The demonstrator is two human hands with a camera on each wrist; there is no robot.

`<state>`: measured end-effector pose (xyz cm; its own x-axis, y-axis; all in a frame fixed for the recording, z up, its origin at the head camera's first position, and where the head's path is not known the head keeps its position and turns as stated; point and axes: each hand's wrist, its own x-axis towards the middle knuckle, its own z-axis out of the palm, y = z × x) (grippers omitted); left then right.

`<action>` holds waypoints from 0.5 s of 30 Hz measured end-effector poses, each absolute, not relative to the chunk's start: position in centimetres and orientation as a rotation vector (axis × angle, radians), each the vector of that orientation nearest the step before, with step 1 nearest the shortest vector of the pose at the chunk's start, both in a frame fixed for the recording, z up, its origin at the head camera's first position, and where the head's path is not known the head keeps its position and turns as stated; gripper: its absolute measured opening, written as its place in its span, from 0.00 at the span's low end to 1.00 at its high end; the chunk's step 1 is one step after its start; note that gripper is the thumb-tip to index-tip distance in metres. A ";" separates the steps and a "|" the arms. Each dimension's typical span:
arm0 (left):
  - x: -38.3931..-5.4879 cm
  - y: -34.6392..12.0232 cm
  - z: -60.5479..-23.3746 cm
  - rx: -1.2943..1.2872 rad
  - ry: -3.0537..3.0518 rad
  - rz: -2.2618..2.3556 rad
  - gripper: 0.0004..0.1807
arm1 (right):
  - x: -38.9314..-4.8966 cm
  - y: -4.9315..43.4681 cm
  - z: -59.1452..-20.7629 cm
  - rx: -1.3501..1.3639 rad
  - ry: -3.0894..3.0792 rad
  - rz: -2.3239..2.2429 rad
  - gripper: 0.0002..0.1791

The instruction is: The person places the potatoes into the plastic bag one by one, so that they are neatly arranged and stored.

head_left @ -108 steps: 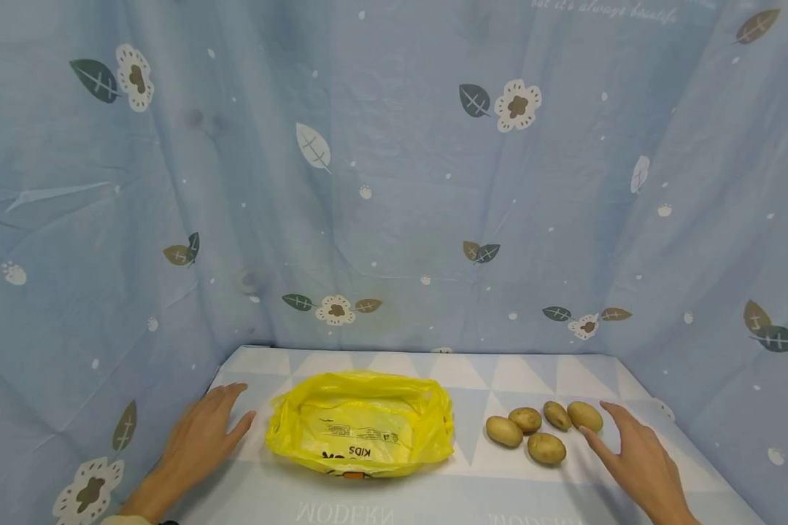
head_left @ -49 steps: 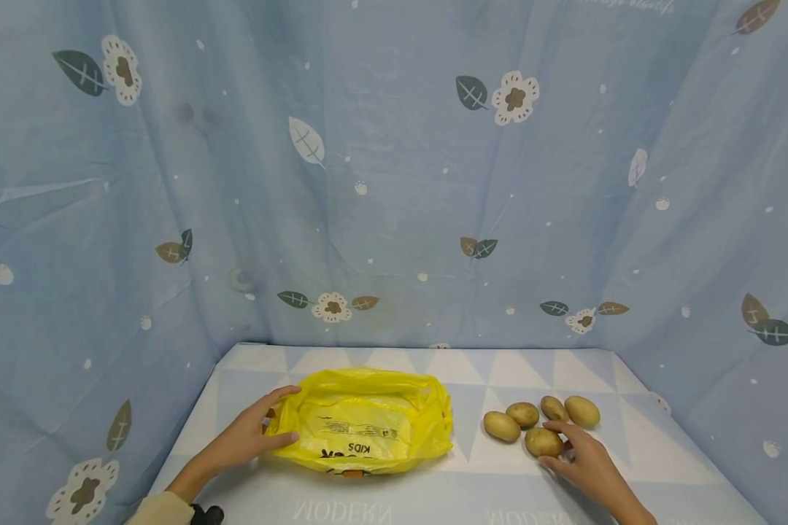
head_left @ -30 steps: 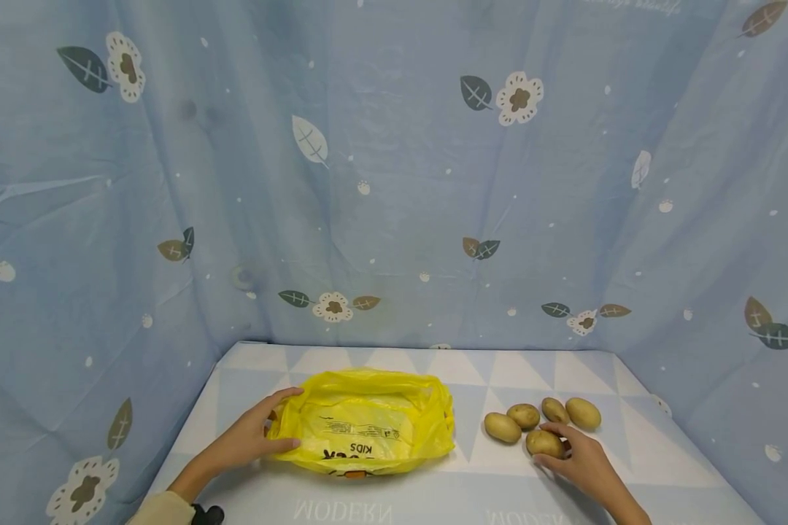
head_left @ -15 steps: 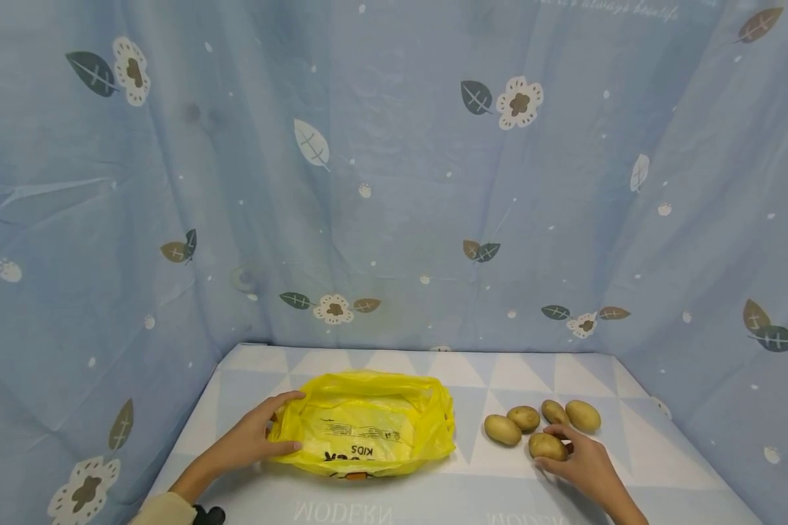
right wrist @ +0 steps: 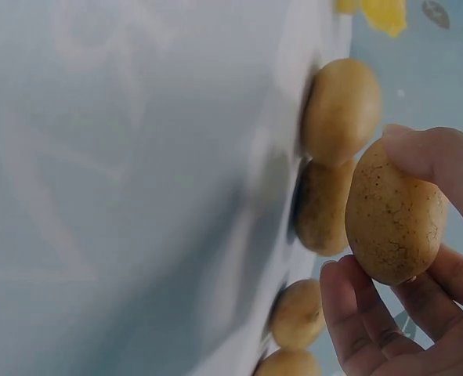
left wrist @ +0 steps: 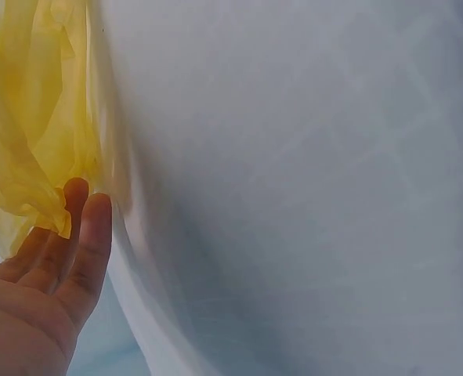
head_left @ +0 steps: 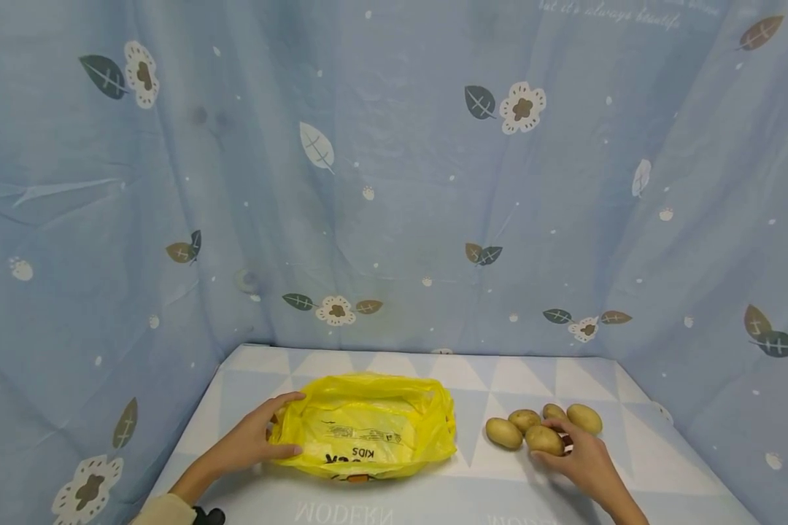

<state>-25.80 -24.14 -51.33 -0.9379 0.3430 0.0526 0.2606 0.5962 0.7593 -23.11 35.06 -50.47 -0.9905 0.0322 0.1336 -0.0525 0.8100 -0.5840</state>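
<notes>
a potato (head_left: pixel 544 440) sits between the thumb and fingers of the right hand (head_left: pixel 586 459), which grips it just above the triangle-patterned tablecloth (head_left: pixel 473 496) — four more potatoes (head_left: pixel 503 433) lie close by, in two pairs. left of them, a yellow plastic bag (head_left: pixel 394 423) printed "kids" gapes upward — the left hand (head_left: pixel 252 434), thumb and fingers spread wide, curves round its left end. a blue leaf-and-flower curtain (head_left: pixel 400 219) hangs behind.

Room to pass: the strip of tabletop (head_left: pixel 470 434) between the yellow bag (head_left: pixel 441 429) and the potatoes (head_left: pixel 503 433), and the bag's upward-facing mouth. Obstacles: the bag's raised walls, the left hand (head_left: pixel 252 437) at its left rim, and, beyond the tabletop, the patterned curtain (head_left: pixel 407 219).
</notes>
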 end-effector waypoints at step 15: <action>-25.6 -24.1 -51.5 0.512 2.718 1.282 0.48 | -24.0 32.1 -49.7 0.136 -2.768 0.986 0.32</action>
<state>-25.56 -24.11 -51.48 -0.9394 0.3379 0.0580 0.2596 0.5908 0.7639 -24.01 32.07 -49.75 -0.9758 -0.0199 0.2176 -0.1529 0.7734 -0.6151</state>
